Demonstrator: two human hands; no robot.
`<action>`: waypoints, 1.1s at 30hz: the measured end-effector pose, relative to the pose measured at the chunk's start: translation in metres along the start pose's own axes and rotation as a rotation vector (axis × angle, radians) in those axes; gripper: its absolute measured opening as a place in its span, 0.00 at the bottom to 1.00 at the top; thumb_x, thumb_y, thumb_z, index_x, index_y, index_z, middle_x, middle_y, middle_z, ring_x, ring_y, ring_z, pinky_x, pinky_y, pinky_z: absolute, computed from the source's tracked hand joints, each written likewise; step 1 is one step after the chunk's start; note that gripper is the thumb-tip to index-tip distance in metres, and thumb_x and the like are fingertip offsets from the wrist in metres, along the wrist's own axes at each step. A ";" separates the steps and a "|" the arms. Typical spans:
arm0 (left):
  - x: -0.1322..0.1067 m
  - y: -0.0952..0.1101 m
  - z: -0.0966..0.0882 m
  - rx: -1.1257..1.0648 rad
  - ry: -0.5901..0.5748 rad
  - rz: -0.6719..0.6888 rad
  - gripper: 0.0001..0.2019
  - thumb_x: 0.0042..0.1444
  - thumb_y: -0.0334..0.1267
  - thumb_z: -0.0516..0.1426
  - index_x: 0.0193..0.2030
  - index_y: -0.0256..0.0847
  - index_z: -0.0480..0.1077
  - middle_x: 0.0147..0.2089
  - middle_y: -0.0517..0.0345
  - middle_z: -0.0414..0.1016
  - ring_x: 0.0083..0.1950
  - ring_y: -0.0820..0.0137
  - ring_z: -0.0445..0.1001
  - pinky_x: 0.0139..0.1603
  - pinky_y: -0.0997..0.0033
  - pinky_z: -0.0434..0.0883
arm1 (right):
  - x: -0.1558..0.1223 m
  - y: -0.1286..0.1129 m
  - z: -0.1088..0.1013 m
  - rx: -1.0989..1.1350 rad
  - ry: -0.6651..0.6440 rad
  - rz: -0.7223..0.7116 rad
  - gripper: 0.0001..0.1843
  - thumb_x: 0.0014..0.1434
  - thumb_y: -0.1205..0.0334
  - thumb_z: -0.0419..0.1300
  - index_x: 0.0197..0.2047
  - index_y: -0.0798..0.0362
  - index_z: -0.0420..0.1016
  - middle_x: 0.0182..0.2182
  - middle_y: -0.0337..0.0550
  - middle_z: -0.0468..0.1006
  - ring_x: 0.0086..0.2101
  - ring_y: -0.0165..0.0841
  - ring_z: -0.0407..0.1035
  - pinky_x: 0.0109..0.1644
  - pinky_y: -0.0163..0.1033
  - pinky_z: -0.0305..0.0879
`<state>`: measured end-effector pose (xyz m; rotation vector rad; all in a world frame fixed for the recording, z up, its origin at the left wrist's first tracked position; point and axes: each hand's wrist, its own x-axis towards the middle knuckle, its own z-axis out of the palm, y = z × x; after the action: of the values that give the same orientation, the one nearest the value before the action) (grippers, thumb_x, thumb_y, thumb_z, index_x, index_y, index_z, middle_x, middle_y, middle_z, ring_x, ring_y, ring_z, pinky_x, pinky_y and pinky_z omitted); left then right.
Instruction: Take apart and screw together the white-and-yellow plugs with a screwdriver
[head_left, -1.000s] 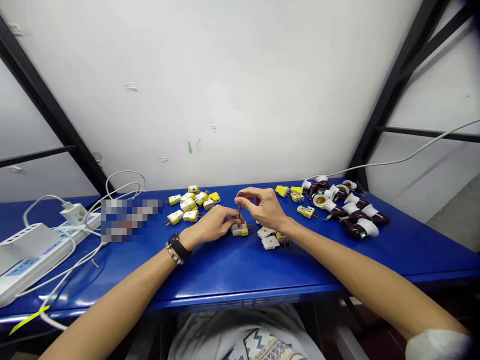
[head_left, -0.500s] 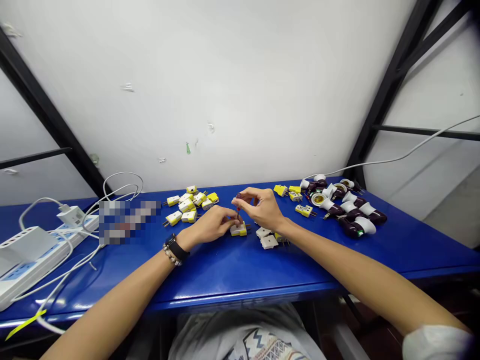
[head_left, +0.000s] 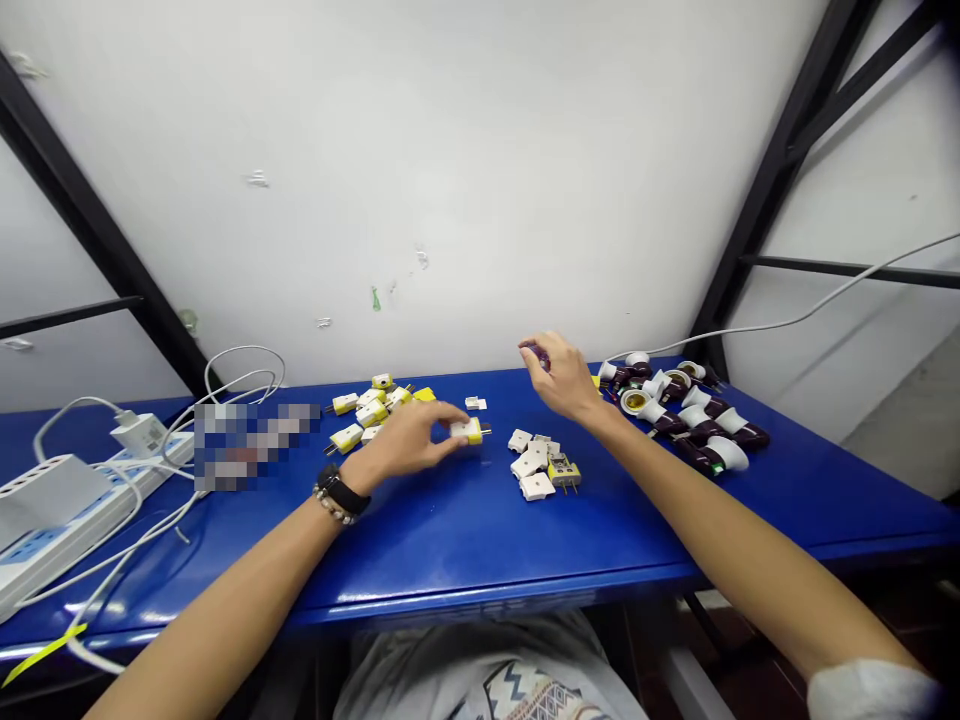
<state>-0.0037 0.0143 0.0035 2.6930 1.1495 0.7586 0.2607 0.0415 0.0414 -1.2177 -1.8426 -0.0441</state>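
Note:
My left hand [head_left: 409, 440] is closed on a white-and-yellow plug [head_left: 472, 431], pinching it between thumb and fingers with its metal prongs pointing right. My right hand [head_left: 561, 375] is raised above the table with its fingers curled round a small screwdriver [head_left: 543, 358]; only a bit of the dark handle shows. Several white plug covers [head_left: 531, 461] lie between the hands, nearer my body. Against them rests an uncovered yellow plug half [head_left: 564, 470]. A small white piece [head_left: 475, 403] lies just beyond the held plug.
Several yellow-and-white plugs [head_left: 371, 412] are heaped beside my left hand. Dark purple and white lamp holders [head_left: 705, 420] cluster on the right of the blue table [head_left: 450, 550]. Power strips [head_left: 82, 500] and white cables sit at the left. A white wall stands behind.
My right hand has lifted away from the plug, up and to the right, with the screwdriver. My left hand, holding the plug, has shifted slightly left and away from me.

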 end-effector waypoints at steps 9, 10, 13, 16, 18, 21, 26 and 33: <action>-0.012 -0.060 -0.045 0.394 0.143 -0.523 0.16 0.61 0.48 0.56 0.50 0.44 0.77 0.47 0.51 0.81 0.49 0.55 0.77 0.45 0.62 0.71 | 0.015 0.064 -0.025 -0.507 -0.397 0.417 0.18 0.57 0.55 0.61 0.47 0.54 0.80 0.45 0.56 0.82 0.46 0.48 0.76 0.43 0.42 0.67; -0.013 -0.063 -0.046 0.404 0.114 -0.548 0.17 0.60 0.48 0.56 0.50 0.43 0.76 0.48 0.50 0.81 0.50 0.54 0.77 0.45 0.62 0.71 | 0.015 0.068 -0.026 -0.534 -0.430 0.434 0.18 0.57 0.53 0.62 0.46 0.55 0.80 0.45 0.57 0.82 0.46 0.49 0.76 0.43 0.42 0.67; -0.013 -0.068 -0.044 0.437 0.085 -0.559 0.19 0.58 0.49 0.57 0.53 0.43 0.74 0.50 0.48 0.80 0.51 0.53 0.77 0.45 0.62 0.72 | 0.015 0.072 -0.025 -0.573 -0.498 0.458 0.19 0.56 0.51 0.63 0.45 0.54 0.80 0.44 0.58 0.83 0.46 0.50 0.77 0.42 0.43 0.67; -0.010 -0.065 -0.036 0.486 0.112 -0.484 0.21 0.58 0.48 0.57 0.55 0.42 0.72 0.53 0.46 0.77 0.54 0.51 0.75 0.49 0.58 0.72 | 0.013 0.072 -0.019 -0.569 -0.513 0.451 0.19 0.57 0.52 0.62 0.48 0.54 0.80 0.45 0.57 0.83 0.47 0.50 0.77 0.43 0.43 0.68; -0.008 -0.059 -0.028 0.498 0.139 -0.397 0.21 0.60 0.47 0.56 0.57 0.42 0.71 0.55 0.46 0.76 0.55 0.51 0.74 0.53 0.55 0.71 | 0.012 0.072 -0.016 -0.563 -0.519 0.443 0.19 0.58 0.54 0.62 0.48 0.54 0.80 0.45 0.57 0.83 0.47 0.49 0.77 0.44 0.43 0.68; -0.004 -0.042 -0.007 0.458 0.110 -0.224 0.20 0.65 0.44 0.53 0.61 0.42 0.69 0.59 0.47 0.74 0.59 0.54 0.72 0.61 0.52 0.67 | 0.011 0.074 -0.013 -0.555 -0.536 0.429 0.18 0.58 0.57 0.62 0.49 0.54 0.80 0.48 0.58 0.82 0.48 0.50 0.76 0.45 0.43 0.68; 0.006 -0.014 0.024 0.397 -0.018 -0.033 0.22 0.69 0.42 0.49 0.68 0.44 0.63 0.70 0.51 0.66 0.70 0.54 0.62 0.72 0.40 0.50 | 0.007 0.067 -0.006 -0.491 -0.572 0.334 0.22 0.53 0.60 0.66 0.53 0.51 0.78 0.49 0.53 0.81 0.49 0.48 0.76 0.46 0.41 0.68; 0.023 -0.009 0.037 0.310 -0.185 0.015 0.23 0.70 0.42 0.47 0.69 0.41 0.61 0.70 0.49 0.65 0.71 0.52 0.61 0.69 0.42 0.56 | 0.003 0.046 0.011 -0.377 -0.629 0.225 0.18 0.54 0.58 0.66 0.49 0.50 0.80 0.50 0.49 0.81 0.48 0.43 0.76 0.46 0.37 0.68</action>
<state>0.0220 0.0400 -0.0218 2.9445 1.2942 0.3451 0.2873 0.0723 0.0175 -1.8522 -2.2812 0.1375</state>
